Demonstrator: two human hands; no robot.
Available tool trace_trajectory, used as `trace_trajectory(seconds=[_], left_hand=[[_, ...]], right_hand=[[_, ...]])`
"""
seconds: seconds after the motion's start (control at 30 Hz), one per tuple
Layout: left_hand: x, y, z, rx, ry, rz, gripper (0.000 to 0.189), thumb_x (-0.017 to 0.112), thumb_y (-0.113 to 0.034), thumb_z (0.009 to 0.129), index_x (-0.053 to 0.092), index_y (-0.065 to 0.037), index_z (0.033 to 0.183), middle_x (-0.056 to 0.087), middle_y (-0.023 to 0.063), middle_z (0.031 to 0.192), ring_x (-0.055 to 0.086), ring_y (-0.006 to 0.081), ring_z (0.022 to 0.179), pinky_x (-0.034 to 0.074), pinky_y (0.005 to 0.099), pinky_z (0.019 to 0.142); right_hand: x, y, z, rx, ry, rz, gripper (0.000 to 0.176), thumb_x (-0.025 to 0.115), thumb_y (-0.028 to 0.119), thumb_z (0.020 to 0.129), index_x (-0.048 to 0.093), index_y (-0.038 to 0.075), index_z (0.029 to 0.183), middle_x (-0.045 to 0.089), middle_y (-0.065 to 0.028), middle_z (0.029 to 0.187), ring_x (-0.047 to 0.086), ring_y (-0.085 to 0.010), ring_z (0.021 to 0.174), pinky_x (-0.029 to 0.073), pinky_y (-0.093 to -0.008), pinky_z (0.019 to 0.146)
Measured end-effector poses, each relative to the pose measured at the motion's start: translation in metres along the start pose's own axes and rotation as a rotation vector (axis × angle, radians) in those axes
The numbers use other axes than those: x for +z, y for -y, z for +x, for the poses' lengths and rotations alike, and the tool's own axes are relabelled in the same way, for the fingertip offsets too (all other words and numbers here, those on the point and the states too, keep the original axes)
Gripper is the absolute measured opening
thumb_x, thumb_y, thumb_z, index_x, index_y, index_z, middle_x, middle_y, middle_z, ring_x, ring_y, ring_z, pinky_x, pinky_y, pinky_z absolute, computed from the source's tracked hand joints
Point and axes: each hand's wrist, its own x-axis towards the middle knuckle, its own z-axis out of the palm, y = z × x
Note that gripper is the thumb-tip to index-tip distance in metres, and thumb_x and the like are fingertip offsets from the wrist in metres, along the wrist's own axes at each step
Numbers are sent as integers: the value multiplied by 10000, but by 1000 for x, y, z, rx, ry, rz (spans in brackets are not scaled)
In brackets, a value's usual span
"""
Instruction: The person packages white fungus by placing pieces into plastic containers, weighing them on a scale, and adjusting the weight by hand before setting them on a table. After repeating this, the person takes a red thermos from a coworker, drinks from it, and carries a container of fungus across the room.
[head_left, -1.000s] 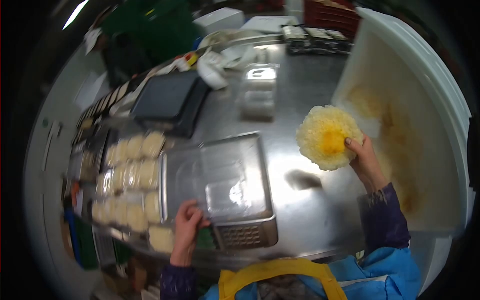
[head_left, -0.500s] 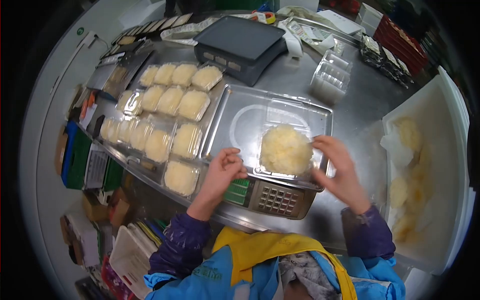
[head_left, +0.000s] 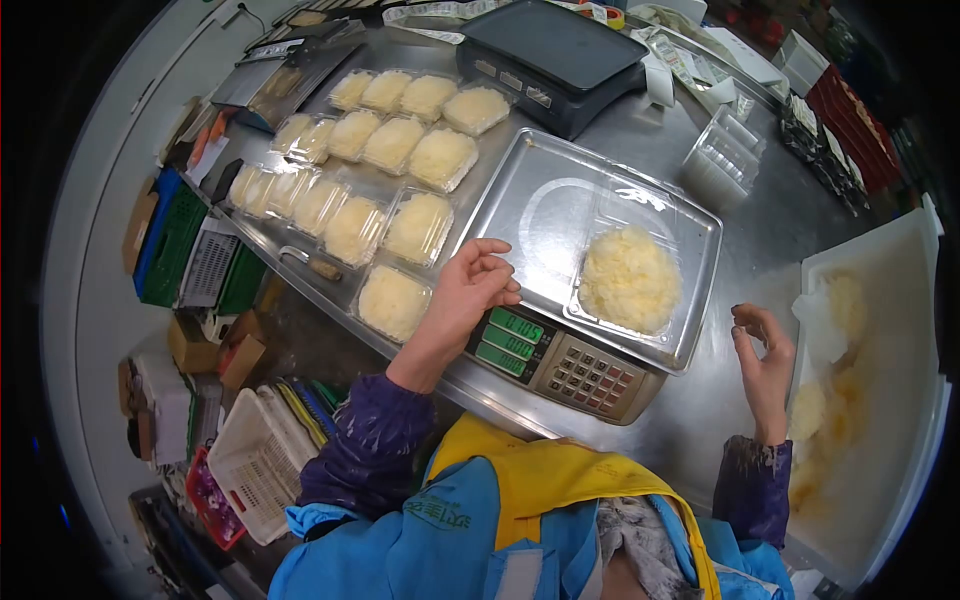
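A mound of pale yellow shredded food (head_left: 630,280) rests in a clear plastic box whose lid (head_left: 640,205) is folded back. The box sits on the steel pan (head_left: 550,205) of a digital scale, with its green display (head_left: 507,345) lit and its keypad (head_left: 590,380) in front. My left hand (head_left: 475,290) hovers by the pan's left edge, fingers loosely bent and nothing seen in them. To the right of the scale, my right hand (head_left: 765,370) is empty, its thumb and fingers apart, close to a white tub (head_left: 900,330) holding more of the pale food.
Several filled clear boxes (head_left: 420,228) stand in rows on the steel table left of the scale. Behind it are a dark second scale (head_left: 555,50) and a stack of clear empty boxes (head_left: 722,160). Baskets and crates (head_left: 255,465) sit below the table at left.
My right hand has left the food box and moved right toward the white tub. My left hand stays beside the pan. The head view has shifted, and the scale display now shows fully.
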Motion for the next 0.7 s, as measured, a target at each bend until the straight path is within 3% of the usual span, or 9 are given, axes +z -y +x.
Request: trace_trajectory(seconds=[0.23, 0.37, 0.47, 0.53, 0.57, 0.6, 0.67, 0.7], left_hand=[[-5, 4, -4, 10, -17, -7, 256, 513, -45, 850, 456, 1, 1095, 529, 50, 804, 569, 116, 729, 503, 206, 661], [-14, 28, 0, 50, 0, 49, 297, 527, -54, 823, 456, 6, 1105, 535, 66, 811, 586, 144, 688, 513, 240, 639], [-21, 45, -11, 65, -43, -82, 324, 511, -40, 800, 433, -15, 1113, 511, 68, 774, 564, 140, 673, 523, 280, 613], [-38, 38, -31, 101, -80, -11, 246, 500, -60, 830, 448, -21, 1067, 497, 55, 834, 579, 125, 707, 511, 236, 613], [-46, 33, -43, 129, -103, -2, 240, 491, -62, 833, 450, -20, 1066, 494, 48, 829, 574, 119, 688, 503, 231, 594], [-55, 30, -55, 115, -157, 4, 234, 488, -60, 832, 452, -16, 1059, 491, 43, 825, 562, 113, 670, 494, 227, 582], [-74, 28, -65, 117, -268, 8, 225, 484, -54, 826, 457, -4, 1044, 490, 42, 820, 533, 101, 640, 478, 221, 566], [-86, 33, -69, 152, -338, -41, 236, 487, -45, 815, 457, 1, 1044, 494, 46, 813, 528, 97, 638, 477, 223, 557]], right_hand=[[5, 0, 4, -32, 34, 5, 201, 565, -9, 728, 588, 0, 927, 623, -83, 881, 580, -174, 817, 437, -279, 762], [20, 7, 14, -107, 20, 21, 350, 550, -26, 743, 543, 6, 1091, 603, -86, 987, 565, -156, 854, 444, -286, 774], [45, 7, 25, -136, 15, 44, 497, 535, -29, 765, 426, 26, 1247, 495, -88, 1212, 504, -163, 812, 443, -304, 741], [71, -5, 40, -380, -12, -72, 466, 503, -19, 827, 394, 19, 1278, 487, -104, 1194, 486, -160, 789, 415, -284, 769], [78, 2, 41, -346, 118, -84, 490, 529, 13, 820, 381, 16, 1287, 471, -114, 1223, 496, -175, 884, 403, -299, 812], [82, 0, 42, -407, 143, -57, 490, 529, 13, 820, 381, 16, 1287, 471, -114, 1223, 496, -175, 884, 403, -299, 812], [94, -24, 55, -756, 269, -614, 357, 577, 254, 809, 523, 36, 1086, 559, -92, 968, 545, -227, 878, 454, -338, 708], [98, -33, 67, -593, 385, -499, 375, 576, 243, 814, 504, 36, 1118, 562, -96, 958, 547, -237, 889, 454, -347, 731]])
